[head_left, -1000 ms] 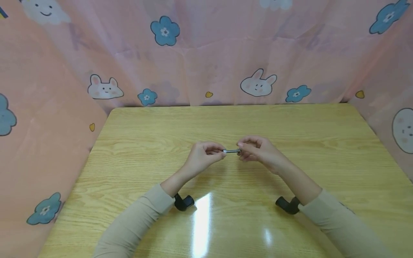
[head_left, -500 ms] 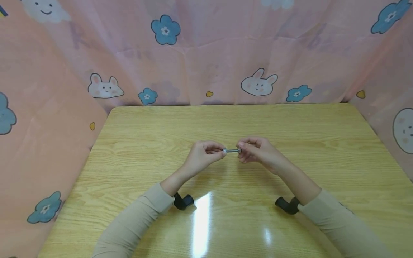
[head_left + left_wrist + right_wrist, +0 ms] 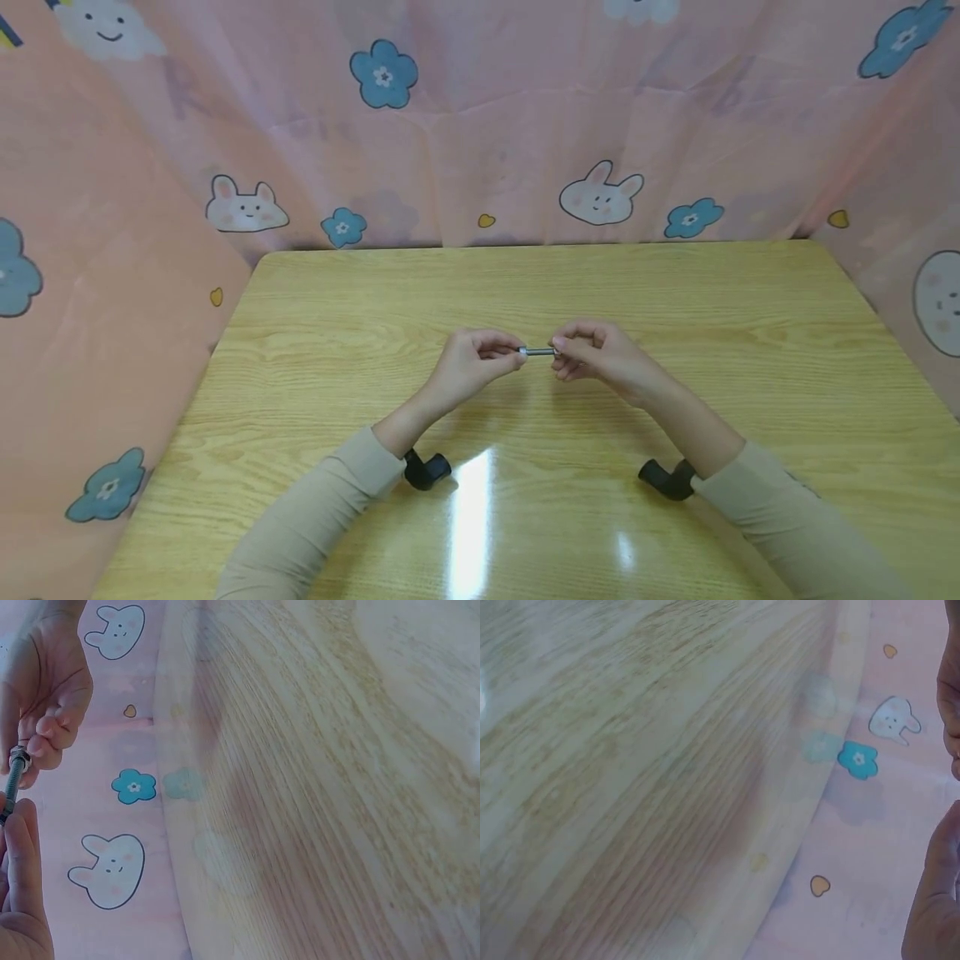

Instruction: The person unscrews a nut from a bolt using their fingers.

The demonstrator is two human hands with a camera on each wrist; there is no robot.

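A silver threaded bolt (image 3: 539, 352) is held level above the table, between the two hands. My left hand (image 3: 468, 367) pinches its left end between thumb and fingers. At the bolt's other end, my right hand (image 3: 606, 358) has its thumb and index finger on a nut, mostly covered by them in the head view. The left wrist view shows the nut (image 3: 20, 757) on the thread, close to the right hand's curled fingers (image 3: 56, 731). Only edges of the hands appear in the right wrist view, and the bolt is not visible there.
Below the hands spreads a wood-grain table (image 3: 337, 300) with a bright glare streak near its front. A pink curtain (image 3: 480, 125) printed with rabbits and flowers stands behind and at both sides. Black wrist mounts (image 3: 427, 471) stick out at both sleeves.
The right thumb and fingers have shifted slightly around the nut, which is now more covered. My left hand and the bolt stay in nearly the same place.
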